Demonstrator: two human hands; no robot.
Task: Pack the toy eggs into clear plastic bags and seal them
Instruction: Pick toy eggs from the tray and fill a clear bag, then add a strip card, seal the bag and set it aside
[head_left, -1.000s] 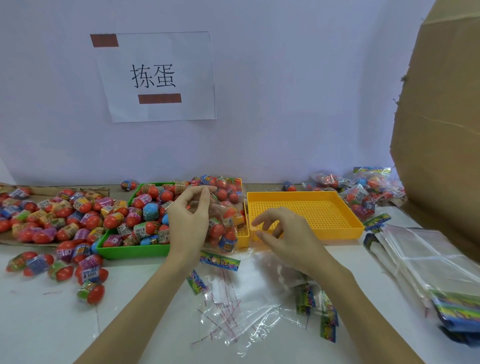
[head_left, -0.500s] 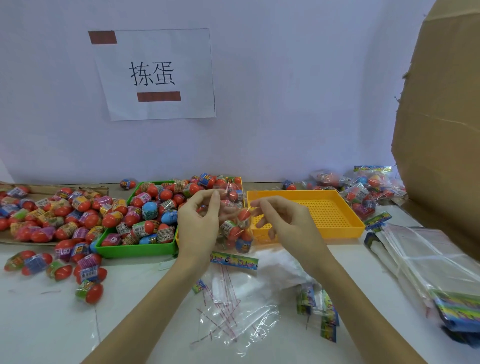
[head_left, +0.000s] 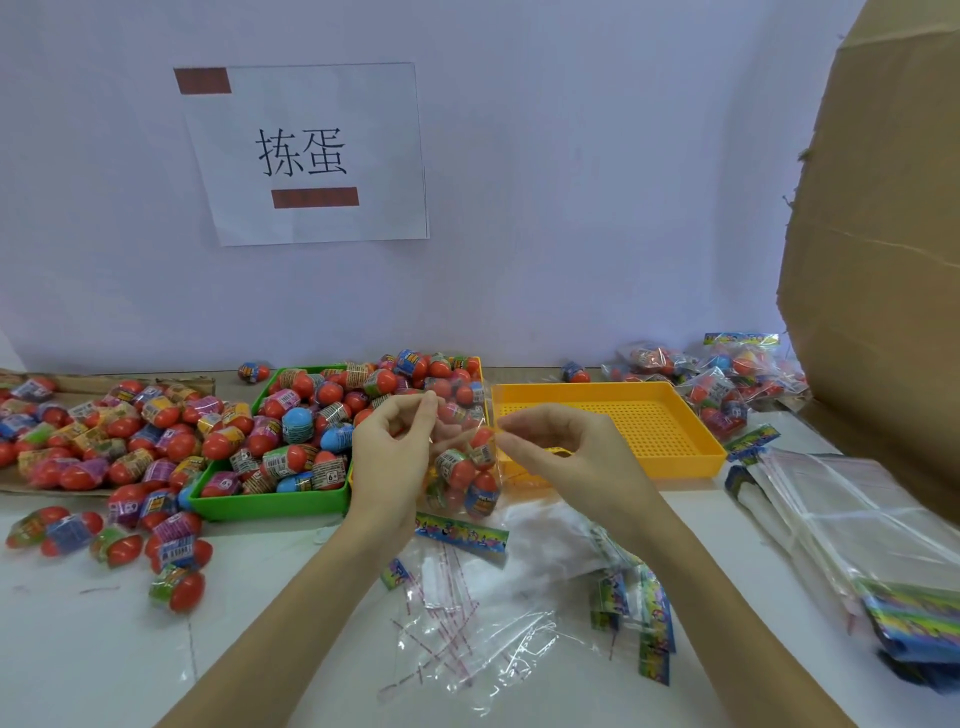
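a white bench runs under a pale wall with a paper sign taped on it, and a brown cardboard sheet leans at the far right. loose toy eggs, red with bright printed wraps, spread across the left of the bench and fill a green tray. an empty yellow tray sits right of centre, with packed bags heaped beyond it. a stack of flat clear bags lies at the near right, and loose film strips litter the near centre.

held above the bench between the two trays is a clear plastic bag holding several eggs, its printed header card hanging at the bottom. both forearms reach in from the near edge. the left hand pinches the bag's upper left edge between thumb and fingertips. the right hand pinches the upper right edge, fingers curled.
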